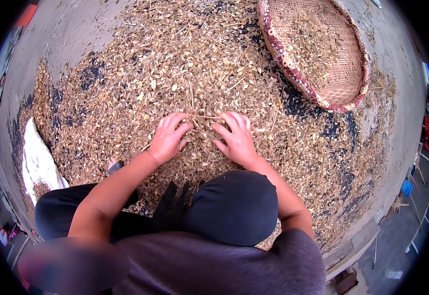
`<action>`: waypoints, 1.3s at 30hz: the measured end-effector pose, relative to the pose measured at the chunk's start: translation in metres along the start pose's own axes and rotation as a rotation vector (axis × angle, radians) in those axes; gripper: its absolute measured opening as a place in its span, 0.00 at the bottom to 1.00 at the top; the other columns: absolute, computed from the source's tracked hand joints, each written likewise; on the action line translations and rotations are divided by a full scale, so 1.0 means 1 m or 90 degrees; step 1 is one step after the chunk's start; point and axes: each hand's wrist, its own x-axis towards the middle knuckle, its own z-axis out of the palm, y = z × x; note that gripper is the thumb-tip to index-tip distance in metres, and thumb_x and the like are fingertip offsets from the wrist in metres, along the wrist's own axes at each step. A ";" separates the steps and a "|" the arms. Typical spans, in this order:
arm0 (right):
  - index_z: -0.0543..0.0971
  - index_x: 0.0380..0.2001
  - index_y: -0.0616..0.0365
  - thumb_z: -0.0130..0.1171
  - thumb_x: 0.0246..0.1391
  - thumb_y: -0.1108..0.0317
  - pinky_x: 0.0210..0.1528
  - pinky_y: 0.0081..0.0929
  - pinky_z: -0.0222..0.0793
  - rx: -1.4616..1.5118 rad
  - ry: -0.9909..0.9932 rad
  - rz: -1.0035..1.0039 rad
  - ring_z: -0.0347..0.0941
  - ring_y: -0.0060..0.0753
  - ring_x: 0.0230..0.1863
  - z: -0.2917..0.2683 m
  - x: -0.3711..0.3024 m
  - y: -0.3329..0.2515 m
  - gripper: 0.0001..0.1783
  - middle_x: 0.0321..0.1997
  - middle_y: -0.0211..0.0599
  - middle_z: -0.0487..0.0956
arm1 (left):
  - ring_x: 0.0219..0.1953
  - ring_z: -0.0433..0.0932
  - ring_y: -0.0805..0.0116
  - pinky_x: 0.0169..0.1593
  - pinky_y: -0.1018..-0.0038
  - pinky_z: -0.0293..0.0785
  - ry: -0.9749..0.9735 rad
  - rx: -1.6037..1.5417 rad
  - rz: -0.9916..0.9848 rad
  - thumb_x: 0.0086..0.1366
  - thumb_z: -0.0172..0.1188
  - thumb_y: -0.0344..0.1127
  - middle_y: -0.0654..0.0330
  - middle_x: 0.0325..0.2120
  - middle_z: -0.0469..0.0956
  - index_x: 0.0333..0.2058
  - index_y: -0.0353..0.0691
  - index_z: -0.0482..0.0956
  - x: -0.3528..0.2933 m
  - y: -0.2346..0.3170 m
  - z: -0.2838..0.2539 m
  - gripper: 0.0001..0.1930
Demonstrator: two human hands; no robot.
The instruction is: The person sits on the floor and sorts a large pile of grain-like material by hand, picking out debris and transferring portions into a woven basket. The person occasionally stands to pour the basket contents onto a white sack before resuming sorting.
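A wide heap of dry tan pods, husks and stalks (175, 73) covers a concrete floor, with dark seeds (92, 73) showing in patches. My left hand (167, 137) and my right hand (234, 137) press palm down into the heap side by side, fingers curled into the husks. A thin straw (204, 116) lies between the fingertips of both hands. My knee in dark cloth (234, 206) sits just below the hands.
A round woven basket tray (359, 88) with a red-and-white patterned rim lies at the upper right, holding husks. A white sack (37, 162) lies at the left edge of the heap. Bare concrete (67, 29) rings the pile. A lower level with clutter shows at the right.
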 end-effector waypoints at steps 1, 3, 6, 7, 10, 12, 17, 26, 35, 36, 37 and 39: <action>0.79 0.46 0.48 0.68 0.46 0.64 0.65 0.51 0.56 0.000 -0.002 0.004 0.61 0.50 0.64 -0.003 -0.009 0.002 0.21 0.58 0.38 0.70 | 0.62 0.63 0.50 0.63 0.54 0.60 -0.024 -0.005 0.012 0.46 0.70 0.28 0.56 0.55 0.68 0.48 0.47 0.73 -0.010 -0.002 -0.003 0.27; 0.79 0.41 0.51 0.65 0.48 0.70 0.61 0.46 0.63 0.017 0.023 0.025 0.65 0.49 0.59 -0.010 -0.019 0.011 0.14 0.53 0.38 0.73 | 0.58 0.67 0.51 0.61 0.57 0.62 -0.057 -0.010 0.033 0.46 0.68 0.27 0.57 0.51 0.71 0.42 0.44 0.72 -0.023 -0.007 -0.008 0.22; 0.79 0.41 0.53 0.56 0.53 0.79 0.56 0.37 0.72 0.027 0.063 0.078 0.72 0.44 0.52 -0.025 -0.020 0.030 0.12 0.46 0.39 0.77 | 0.55 0.70 0.54 0.61 0.58 0.62 -0.028 -0.056 0.025 0.47 0.66 0.26 0.58 0.46 0.73 0.43 0.44 0.72 -0.029 -0.010 -0.012 0.22; 0.79 0.42 0.53 0.56 0.54 0.79 0.56 0.37 0.72 0.026 0.081 0.099 0.73 0.43 0.51 -0.029 -0.015 0.034 0.13 0.46 0.39 0.79 | 0.53 0.71 0.54 0.61 0.58 0.62 -0.014 -0.041 0.038 0.49 0.65 0.25 0.58 0.44 0.74 0.43 0.44 0.72 -0.030 -0.009 -0.013 0.21; 0.80 0.48 0.49 0.57 0.56 0.74 0.56 0.38 0.70 -0.018 0.087 0.193 0.75 0.41 0.50 -0.037 0.010 0.035 0.16 0.50 0.37 0.80 | 0.55 0.70 0.54 0.63 0.58 0.61 -0.072 -0.108 -0.016 0.50 0.63 0.26 0.57 0.45 0.75 0.42 0.44 0.72 -0.037 -0.001 -0.015 0.19; 0.82 0.47 0.49 0.60 0.56 0.71 0.57 0.39 0.68 -0.244 0.172 0.065 0.74 0.41 0.50 -0.037 0.027 0.026 0.15 0.51 0.35 0.79 | 0.56 0.70 0.55 0.67 0.55 0.56 -0.069 -0.073 -0.061 0.50 0.64 0.26 0.57 0.45 0.75 0.42 0.45 0.72 -0.046 0.005 -0.017 0.20; 0.83 0.42 0.51 0.66 0.49 0.71 0.46 0.32 0.75 0.091 0.012 -0.062 0.75 0.38 0.44 0.003 0.059 -0.016 0.14 0.45 0.34 0.77 | 0.60 0.68 0.54 0.70 0.49 0.48 -0.051 -0.016 -0.138 0.50 0.66 0.29 0.58 0.44 0.75 0.42 0.46 0.72 -0.062 0.023 -0.024 0.20; 0.78 0.33 0.57 0.57 0.60 0.71 0.31 0.33 0.75 0.170 -0.002 0.065 0.76 0.36 0.26 0.039 0.051 -0.011 0.03 0.27 0.37 0.77 | 0.43 0.77 0.47 0.51 0.57 0.71 -0.258 -0.079 -0.132 0.61 0.61 0.39 0.51 0.35 0.78 0.43 0.40 0.74 -0.075 0.080 -0.084 0.14; 0.71 0.40 0.59 0.50 0.62 0.74 0.28 0.16 0.59 0.419 0.314 0.498 0.59 0.13 0.25 -0.020 -0.035 0.025 0.04 0.24 0.21 0.69 | 0.42 0.78 0.47 0.48 0.56 0.73 -0.384 -0.077 -0.039 0.62 0.60 0.39 0.50 0.34 0.79 0.43 0.37 0.73 -0.057 0.083 -0.049 0.15; 0.74 0.40 0.59 0.49 0.63 0.74 0.27 0.14 0.57 0.441 0.300 0.528 0.59 0.11 0.24 -0.023 -0.043 0.026 0.05 0.23 0.19 0.69 | 0.42 0.78 0.47 0.48 0.56 0.73 -0.393 -0.074 -0.017 0.61 0.60 0.39 0.50 0.34 0.79 0.43 0.37 0.73 -0.056 0.083 -0.046 0.15; 0.76 0.39 0.58 0.51 0.64 0.72 0.26 0.13 0.57 0.482 0.313 0.501 0.59 0.10 0.23 -0.025 -0.050 0.025 0.05 0.23 0.19 0.70 | 0.42 0.78 0.47 0.48 0.56 0.73 -0.409 -0.071 0.007 0.61 0.60 0.39 0.49 0.34 0.79 0.43 0.36 0.73 -0.054 0.083 -0.044 0.15; 0.78 0.39 0.57 0.54 0.65 0.70 0.25 0.12 0.57 0.555 0.311 0.538 0.61 0.09 0.22 -0.031 -0.063 0.024 0.05 0.23 0.19 0.72 | 0.42 0.78 0.47 0.48 0.56 0.73 -0.445 -0.060 0.018 0.61 0.60 0.38 0.49 0.34 0.79 0.42 0.36 0.73 -0.050 0.083 -0.041 0.15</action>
